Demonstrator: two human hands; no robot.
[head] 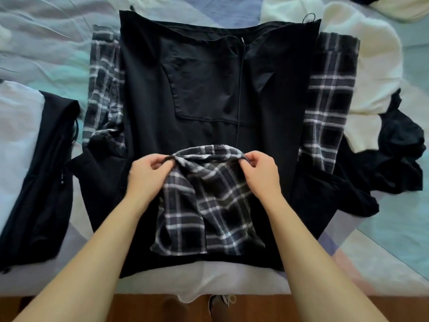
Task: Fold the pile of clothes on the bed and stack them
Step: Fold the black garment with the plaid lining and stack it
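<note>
While both hands (148, 173) (260, 170) pinch the plaid hood's (206, 201) edge, grip closed, seemingly firmly.

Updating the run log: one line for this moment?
left hand: pinches plaid hood | right hand: pinches hood | black jacket: spread flat on bed

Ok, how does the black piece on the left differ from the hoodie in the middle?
The black piece is already folded into a narrow strip; the hoodie lies spread flat. The piece is plain black; the hoodie has plaid sleeves and a plaid hood. No hand touches the piece; the left hand and right hand pinch the hoodie's hood. Both lie on the bed.
</note>
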